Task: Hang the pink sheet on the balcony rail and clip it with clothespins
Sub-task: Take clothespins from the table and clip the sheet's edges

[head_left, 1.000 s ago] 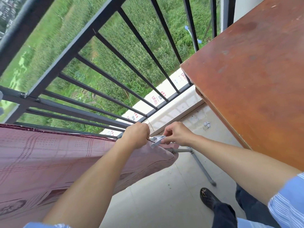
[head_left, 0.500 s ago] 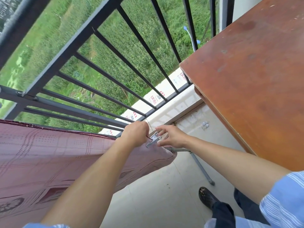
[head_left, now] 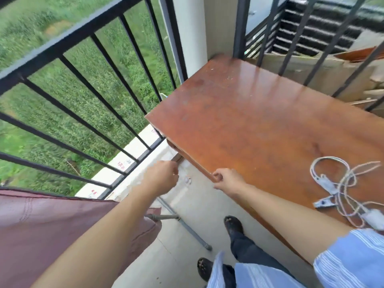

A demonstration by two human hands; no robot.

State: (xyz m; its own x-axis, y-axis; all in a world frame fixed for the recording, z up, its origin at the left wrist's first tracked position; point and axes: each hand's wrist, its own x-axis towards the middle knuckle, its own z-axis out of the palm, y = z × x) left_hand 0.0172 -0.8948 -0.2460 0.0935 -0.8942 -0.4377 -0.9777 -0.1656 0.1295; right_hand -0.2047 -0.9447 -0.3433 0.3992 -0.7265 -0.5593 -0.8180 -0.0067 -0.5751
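With the pink sheet (head_left: 62,235) draped over the grey rail (head_left: 166,216), the left hand (head_left: 162,179) and right hand (head_left: 227,180), seemingly empty and loosely curled, leave the strung clothespins (head_left: 325,185) unused.

Dusky pink patterned fabric sheet (head_left: 62,235): is hanging at lower left, its corner draping over a grey pipe (head_left: 166,216).
Grey metal clothespins (head_left: 325,203): are lying on the reddish-brown wooden tabletop (head_left: 249,121), well apart from the sheet.

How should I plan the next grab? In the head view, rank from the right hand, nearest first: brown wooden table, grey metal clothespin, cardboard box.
1. Brown wooden table: its near edge sits at the right hand.
2. Grey metal clothespin: on the table, to the right.
3. Cardboard box: beyond the table's far edge.
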